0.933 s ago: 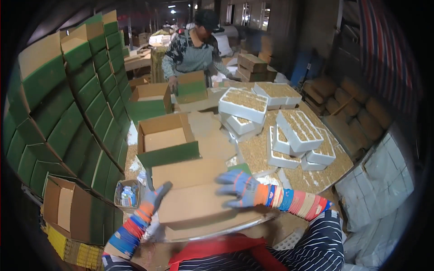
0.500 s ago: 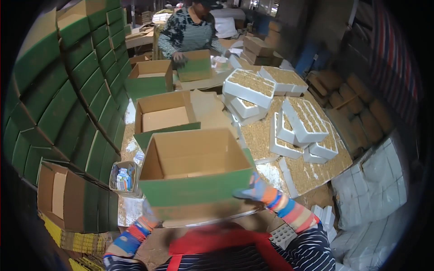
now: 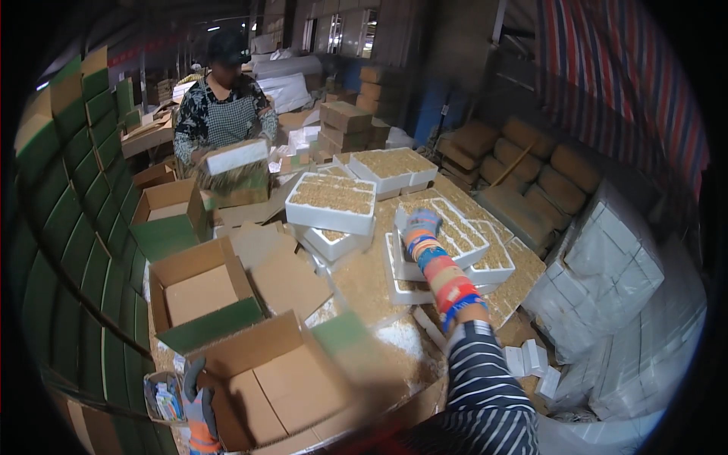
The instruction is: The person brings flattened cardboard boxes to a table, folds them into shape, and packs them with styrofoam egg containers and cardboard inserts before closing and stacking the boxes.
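My right hand (image 3: 422, 223), in a colourful glove and striped sleeve, reaches forward to the top white foam tray (image 3: 461, 243) of a stack. Its fingers curl at the tray's left end, partly hidden behind the back of the hand. Several light strips cross the tray's brown, grainy top. At the lower left, my left hand (image 3: 199, 409), gloved in orange and grey, grips the left rim of an open cardboard box (image 3: 284, 383). Bare brown board shows inside this box. Its green side flap (image 3: 341, 343) is blurred.
Two more open boxes (image 3: 201, 292) (image 3: 168, 212) line the table's left side. A small container of packets (image 3: 165, 398) sits beside my left hand. Green boxes (image 3: 80, 227) form a wall at left. Across the table, a person (image 3: 224, 114) handles a foam block (image 3: 237, 157). Wrapped white blocks (image 3: 599, 280) stand right.
My right hand has left the box and reached the foam tray. The view has swung right, so the box sits lower left. The other person now holds a foam block.
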`<state>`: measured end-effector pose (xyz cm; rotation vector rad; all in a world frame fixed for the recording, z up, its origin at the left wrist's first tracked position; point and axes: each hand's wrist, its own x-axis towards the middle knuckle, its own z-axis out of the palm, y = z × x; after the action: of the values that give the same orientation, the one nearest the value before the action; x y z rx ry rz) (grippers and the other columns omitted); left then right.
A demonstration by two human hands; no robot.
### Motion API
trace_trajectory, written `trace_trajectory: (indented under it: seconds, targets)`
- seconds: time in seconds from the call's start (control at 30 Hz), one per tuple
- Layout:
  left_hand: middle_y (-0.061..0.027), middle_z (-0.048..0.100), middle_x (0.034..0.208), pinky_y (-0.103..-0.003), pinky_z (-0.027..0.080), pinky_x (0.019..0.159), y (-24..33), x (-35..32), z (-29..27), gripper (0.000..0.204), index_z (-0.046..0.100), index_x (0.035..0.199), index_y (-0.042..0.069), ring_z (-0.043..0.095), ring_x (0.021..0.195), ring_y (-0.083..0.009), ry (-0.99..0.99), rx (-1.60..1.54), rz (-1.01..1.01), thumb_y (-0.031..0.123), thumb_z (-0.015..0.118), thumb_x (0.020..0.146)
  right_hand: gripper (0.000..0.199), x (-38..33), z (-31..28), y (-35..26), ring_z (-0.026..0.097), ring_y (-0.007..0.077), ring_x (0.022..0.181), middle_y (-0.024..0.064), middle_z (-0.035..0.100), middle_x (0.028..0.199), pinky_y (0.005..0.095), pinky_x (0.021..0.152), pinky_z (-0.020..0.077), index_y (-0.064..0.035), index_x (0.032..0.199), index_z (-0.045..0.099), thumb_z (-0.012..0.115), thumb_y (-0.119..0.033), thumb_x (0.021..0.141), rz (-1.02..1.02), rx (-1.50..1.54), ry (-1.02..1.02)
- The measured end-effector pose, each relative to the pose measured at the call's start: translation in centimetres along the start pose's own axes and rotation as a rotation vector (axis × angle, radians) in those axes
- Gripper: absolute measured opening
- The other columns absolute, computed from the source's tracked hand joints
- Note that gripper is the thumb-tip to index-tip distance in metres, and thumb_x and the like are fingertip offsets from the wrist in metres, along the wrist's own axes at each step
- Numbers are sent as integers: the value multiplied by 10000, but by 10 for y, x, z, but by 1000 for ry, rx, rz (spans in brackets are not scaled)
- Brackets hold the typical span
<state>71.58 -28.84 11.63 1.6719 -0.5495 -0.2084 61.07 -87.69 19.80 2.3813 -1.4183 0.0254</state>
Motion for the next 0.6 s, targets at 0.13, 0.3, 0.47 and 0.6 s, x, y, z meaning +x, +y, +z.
trace_trajectory:
  seconds: [0.13, 0.3, 0.47, 0.6]
  targets:
    - [-95, 501, 1320, -294, 399, 919, -8, 4, -13, 565, 493, 1298, 17, 434, 1219, -200, 29, 86, -13, 78, 438, 739, 287, 0, 42, 4, 549, 221, 1060, 91, 569, 1120, 434, 764, 482, -98, 1077, 642, 554, -247, 848, 156, -28, 74]
    - [-131, 483, 1330, -396, 266, 1077, 22, -4, -14, 515, 488, 1285, -3, 408, 1252, -273, 13, 154, 7, 132, 464, 789, 440, -76, 30, 21, 549, 299, 954, 136, 556, 1030, 401, 799, 450, -92, 1153, 551, 614, -253, 749, -374, 183, 357]
    - [-133, 462, 1357, -357, 230, 1107, 30, 25, 37, 562, 454, 1319, -10, 361, 1307, -260, -138, 5, -1, 57, 443, 761, 809, -103, 30, 50, 521, 268, 958, 110, 523, 1054, 442, 815, 402, -69, 1373, 359, 685, -285, 665, -454, 16, 363]
    - [-134, 394, 1413, -321, 195, 1116, 18, 31, 48, 673, 352, 1395, -3, 311, 1342, -229, -76, -173, 71, -27, 432, 727, 844, -118, -13, 56, 520, 305, 971, 144, 520, 1053, 434, 856, 402, -13, 1308, 409, 745, -295, 587, -624, 225, 415]
